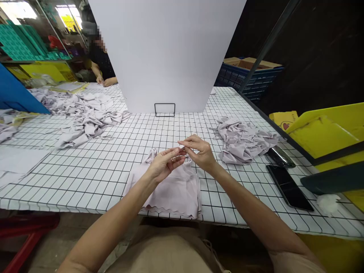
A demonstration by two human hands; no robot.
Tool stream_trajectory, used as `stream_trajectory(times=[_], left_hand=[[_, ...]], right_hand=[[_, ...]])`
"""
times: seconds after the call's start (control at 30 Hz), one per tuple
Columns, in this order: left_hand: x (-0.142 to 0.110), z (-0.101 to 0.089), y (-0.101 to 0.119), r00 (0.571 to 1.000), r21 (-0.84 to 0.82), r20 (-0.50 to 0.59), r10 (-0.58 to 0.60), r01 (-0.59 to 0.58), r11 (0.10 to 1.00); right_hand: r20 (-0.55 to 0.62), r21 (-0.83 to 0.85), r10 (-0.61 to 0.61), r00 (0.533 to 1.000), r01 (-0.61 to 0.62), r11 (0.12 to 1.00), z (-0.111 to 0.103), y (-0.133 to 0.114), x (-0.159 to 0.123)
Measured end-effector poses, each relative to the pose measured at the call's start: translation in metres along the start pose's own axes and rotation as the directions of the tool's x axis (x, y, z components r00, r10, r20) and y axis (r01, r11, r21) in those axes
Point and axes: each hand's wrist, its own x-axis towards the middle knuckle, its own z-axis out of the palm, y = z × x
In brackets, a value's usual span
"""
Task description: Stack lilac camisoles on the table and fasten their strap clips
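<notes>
My left hand (167, 162) and my right hand (200, 151) meet over a flat stack of pale mauve garments (173, 191) near the table's front edge. Thumb and fingers of both hands are pinched together, tip to tip. Whatever small piece lies between the fingertips is too small to make out. Narrow strap-like fabric (152, 154) rises from the stack's back left corner, and more shows just below my right hand. The lowest garment edge facing me is wavy.
A crumpled fabric pile (241, 140) lies to the right, beside a black phone (290, 187) and a dark shiny pouch (281, 156). A white panel (170, 57) stands ahead in a wire stand (165, 110). More fabric (85, 117) covers the left, where a co-worker (102, 64) sits beyond.
</notes>
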Motion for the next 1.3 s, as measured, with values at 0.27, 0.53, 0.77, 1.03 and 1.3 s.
stream_trajectory(times=[0.27, 0.53, 0.77, 1.03, 1.3], left_hand=[[0.005, -0.002, -0.010, 0.998, -0.077, -0.060, -0.010, 0.006, 0.997], [0.002, -0.005, -0.005, 0.999, 0.005, -0.027, 0.022, -0.022, 1.000], [0.001, -0.005, -0.007, 0.999, 0.028, -0.036, -0.012, 0.013, 1.000], [-0.001, -0.011, -0.006, 0.980, 0.425, -0.025, 0.195, -0.166, 0.890], [-0.005, -0.017, -0.008, 0.868, 0.754, 0.223, 0.444, -0.443, 0.485]], right_hand=[[0.111, -0.077, -0.115, 0.987, 0.124, 0.989, -0.006, 0.001, -0.005], [0.167, -0.046, -0.023, 0.986, 0.032, 0.998, -0.009, 0.007, -0.016], [0.194, -0.018, -0.041, 0.980, 0.045, 0.999, -0.009, 0.009, -0.020], [0.271, -0.054, -0.142, 0.952, 0.162, 0.985, -0.014, 0.014, -0.021], [0.310, 0.015, 0.206, 0.928, -0.222, 0.975, -0.013, -0.008, -0.016]])
